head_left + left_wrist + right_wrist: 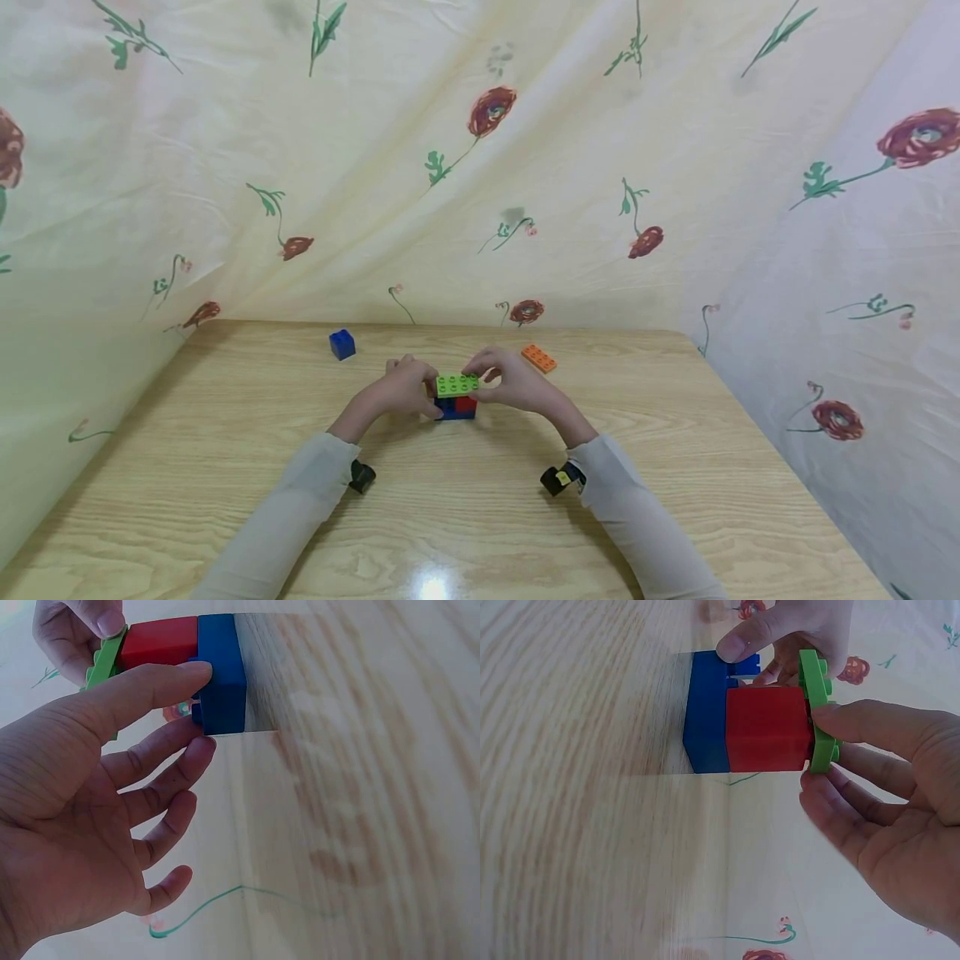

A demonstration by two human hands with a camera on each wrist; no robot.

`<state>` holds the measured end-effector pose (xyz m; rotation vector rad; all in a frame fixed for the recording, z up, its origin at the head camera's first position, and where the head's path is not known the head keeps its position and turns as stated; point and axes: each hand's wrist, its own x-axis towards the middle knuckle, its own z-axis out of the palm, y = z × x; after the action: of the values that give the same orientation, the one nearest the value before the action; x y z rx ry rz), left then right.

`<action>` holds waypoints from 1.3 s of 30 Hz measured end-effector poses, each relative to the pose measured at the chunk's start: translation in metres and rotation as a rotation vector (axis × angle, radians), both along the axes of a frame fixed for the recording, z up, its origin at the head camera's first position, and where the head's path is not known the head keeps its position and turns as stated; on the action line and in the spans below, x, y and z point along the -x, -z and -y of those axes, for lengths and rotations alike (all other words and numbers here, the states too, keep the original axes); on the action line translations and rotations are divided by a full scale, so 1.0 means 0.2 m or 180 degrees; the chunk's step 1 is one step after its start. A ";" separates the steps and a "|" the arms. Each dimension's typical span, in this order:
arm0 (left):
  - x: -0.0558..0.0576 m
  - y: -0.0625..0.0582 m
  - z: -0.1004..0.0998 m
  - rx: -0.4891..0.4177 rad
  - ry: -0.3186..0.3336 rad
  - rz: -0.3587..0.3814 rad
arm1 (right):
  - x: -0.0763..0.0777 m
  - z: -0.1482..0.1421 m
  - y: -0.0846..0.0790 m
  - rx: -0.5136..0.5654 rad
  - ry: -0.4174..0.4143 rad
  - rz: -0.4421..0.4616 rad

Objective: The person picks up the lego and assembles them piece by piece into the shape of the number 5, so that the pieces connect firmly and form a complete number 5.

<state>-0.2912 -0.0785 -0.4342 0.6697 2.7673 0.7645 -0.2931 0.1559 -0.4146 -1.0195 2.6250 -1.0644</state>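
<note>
In the middle of the table, a red toy building brick (769, 731) sits on one end of a long blue brick (223, 697). A thin green brick (457, 385) with round studs lies over the top of the red one, sticking out toward the left. My left hand (82, 772) pinches the left end of the blue brick, thumb on its near side and fingertips behind. From the right, my right hand (907, 787) pinches the green brick between thumb and fingers, its fingertips right at the red brick's top edge.
A small blue brick (342, 344) stands toward the back left of the wooden table (450, 517). Behind my right hand lies a thin orange brick (538, 358). Flower-patterned cloth (375, 167) hangs along the back and sides.
</note>
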 end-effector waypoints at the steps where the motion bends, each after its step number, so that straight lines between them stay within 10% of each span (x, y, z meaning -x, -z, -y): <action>1: 0.00 0.00 0.00 0.0001 0.0010 -0.0007 | 0.00 0.00 0.00 -0.0040 0.0016 -0.0035; 39: 0.03 0.03 0.00 -0.0026 -0.0004 0.0010 | 0.02 -0.02 0.01 -0.0103 0.0020 -0.0053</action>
<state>-0.2963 -0.0778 -0.4410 0.6678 2.7635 0.7771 -0.2962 0.1608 -0.4171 -1.0184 2.6513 -1.0156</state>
